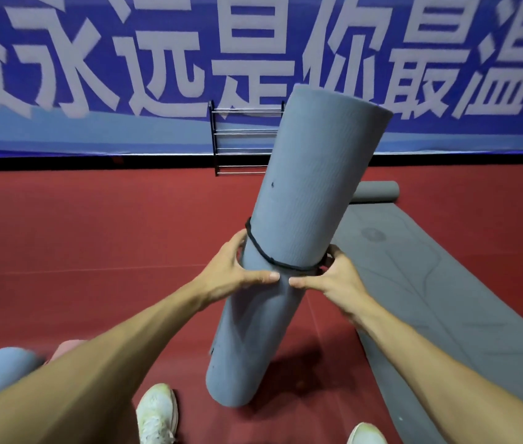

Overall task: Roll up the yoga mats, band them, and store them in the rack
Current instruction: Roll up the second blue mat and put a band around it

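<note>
While both forearms reach in from the lower edge, much near the body is cut off: a pair of white mesh sneakers point(157, 411) at six o'clock shows only its toes, and a second grey rolled foam mat point(0, 373) at eight o'clock runs out of view behind the left forearm.

At centre, the left hand point(237, 270) and right hand point(333, 277) clasp a grey-blue rolled foam yoga mat point(301, 187) from either side. Their thumbs lie flat across its near face, tips almost meeting. The fingers curl round the back and are mostly hidden, so I cannot tell whether the right ones pinch the thin black cord band point(273, 259), which circles the roll just above the thumbs.

This mat stands tilted toward one o'clock, its lower end on the red sports floor point(93, 235).

At three o'clock lies a flat dark grey patterned mat point(445, 283), its far end still rolled and partly hidden.

At twelve o'clock a chrome-barred metal rack point(241, 139) stands before a blue banner with white characters point(93, 59); the tilted roll covers the rack's right side.
</note>
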Demonstrator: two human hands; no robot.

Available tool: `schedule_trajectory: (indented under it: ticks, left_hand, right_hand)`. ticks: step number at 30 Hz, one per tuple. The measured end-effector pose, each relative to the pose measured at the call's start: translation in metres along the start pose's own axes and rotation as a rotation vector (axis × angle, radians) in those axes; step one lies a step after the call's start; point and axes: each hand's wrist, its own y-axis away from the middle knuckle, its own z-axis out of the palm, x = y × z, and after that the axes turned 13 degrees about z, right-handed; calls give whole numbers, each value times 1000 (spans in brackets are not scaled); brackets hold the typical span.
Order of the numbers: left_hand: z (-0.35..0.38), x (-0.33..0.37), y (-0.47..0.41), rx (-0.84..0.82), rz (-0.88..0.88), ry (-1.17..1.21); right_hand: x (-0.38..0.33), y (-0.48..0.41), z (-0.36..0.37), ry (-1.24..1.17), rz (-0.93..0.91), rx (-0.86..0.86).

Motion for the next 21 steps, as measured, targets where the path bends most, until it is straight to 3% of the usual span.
schedule_trajectory:
  ticks: [4, 8, 12, 17, 21]
  left_hand:
    - [-19, 20, -8, 75, 73, -145]
    - [-55, 33, -12, 93, 64, -425]
    - [-96, 49, 4, 216, 23, -592]
    - [-151, 46, 50, 307, -186, -727]
    - [-187, 30, 100, 400, -364, -750]
  right_hand:
    - [-24, -5, 20, -185, -18, -47]
    - [-44, -7, 51, -321, 24, -129]
    - [-65, 0, 96, -463, 83, -221]
    - [-93, 9, 157, -85, 134, -413]
    - [-94, 23, 225, -34, 200, -479]
